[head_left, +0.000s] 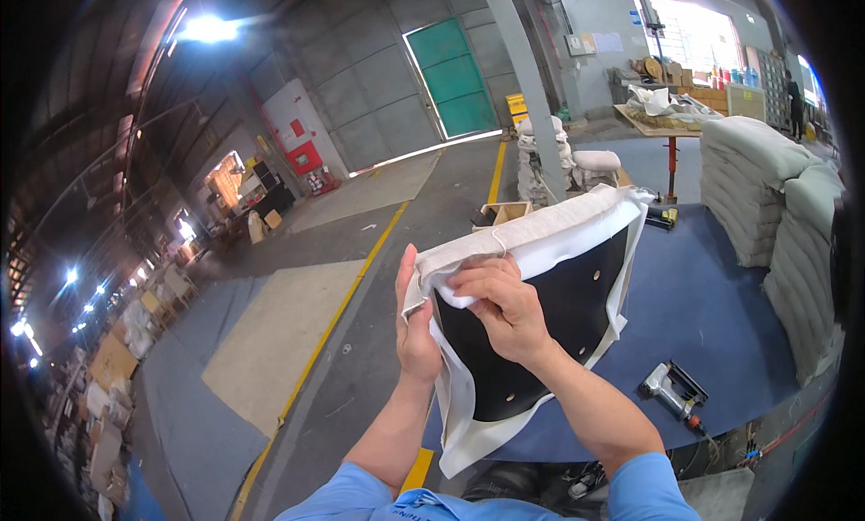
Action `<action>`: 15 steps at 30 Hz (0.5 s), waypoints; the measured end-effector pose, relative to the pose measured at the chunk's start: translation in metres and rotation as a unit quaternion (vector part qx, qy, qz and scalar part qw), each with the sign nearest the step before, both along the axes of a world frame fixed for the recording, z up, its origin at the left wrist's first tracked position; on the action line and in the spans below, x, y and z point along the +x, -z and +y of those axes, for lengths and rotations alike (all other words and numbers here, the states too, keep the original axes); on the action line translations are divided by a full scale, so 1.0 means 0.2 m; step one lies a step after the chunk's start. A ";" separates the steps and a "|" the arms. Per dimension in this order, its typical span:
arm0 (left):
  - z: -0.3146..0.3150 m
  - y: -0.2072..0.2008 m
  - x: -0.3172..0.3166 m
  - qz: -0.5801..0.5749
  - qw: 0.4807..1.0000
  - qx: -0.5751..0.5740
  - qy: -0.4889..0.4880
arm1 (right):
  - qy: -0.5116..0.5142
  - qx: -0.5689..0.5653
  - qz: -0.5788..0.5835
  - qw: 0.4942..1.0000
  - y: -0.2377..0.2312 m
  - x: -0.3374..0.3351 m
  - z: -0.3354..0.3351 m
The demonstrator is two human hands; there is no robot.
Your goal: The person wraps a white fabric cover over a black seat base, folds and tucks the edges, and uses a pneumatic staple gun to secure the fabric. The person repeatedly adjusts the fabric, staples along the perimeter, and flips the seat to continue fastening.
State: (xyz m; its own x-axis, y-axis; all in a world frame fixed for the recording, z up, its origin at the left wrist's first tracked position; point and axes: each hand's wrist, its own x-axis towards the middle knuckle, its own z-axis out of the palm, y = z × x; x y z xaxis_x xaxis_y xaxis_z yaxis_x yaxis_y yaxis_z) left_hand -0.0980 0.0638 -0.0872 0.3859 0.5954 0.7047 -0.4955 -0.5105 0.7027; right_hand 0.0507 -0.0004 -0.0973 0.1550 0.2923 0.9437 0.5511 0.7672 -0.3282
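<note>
A padded chair seat panel [541, 327] stands tilted in front of me. Its black board back, with several small holes, faces me. Light beige fabric [532, 226] covers the upper edge, and white padding [563, 251] shows along the inside. My left hand [417, 327] is closed on the panel's left upper corner, fingers along the outer side and thumb toward me. At the same corner, my right hand [505, 309] pinches a fold of the white padding, knuckles bent. A loose cord hangs over the fabric above the right hand.
A nail gun [674, 393] with a hose lies on the blue-topped table [721, 314], right of the panel. Another tool [662, 217] lies at the table's far edge. Tall stacks of grey cushions [752, 179] stand at the right. A grey post [532, 89] rises beyond the table.
</note>
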 end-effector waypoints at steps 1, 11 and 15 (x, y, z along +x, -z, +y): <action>0.00 0.01 0.00 -0.002 1.000 0.003 -0.007 | -0.003 -0.006 -0.005 1.000 0.01 0.00 0.00; 0.02 0.08 -0.04 0.035 0.996 0.072 -0.046 | 0.049 0.006 -0.028 0.998 0.04 -0.12 -0.02; 0.05 0.05 -0.05 0.011 0.999 0.034 0.041 | 0.117 0.014 -0.068 0.991 0.07 -0.13 0.00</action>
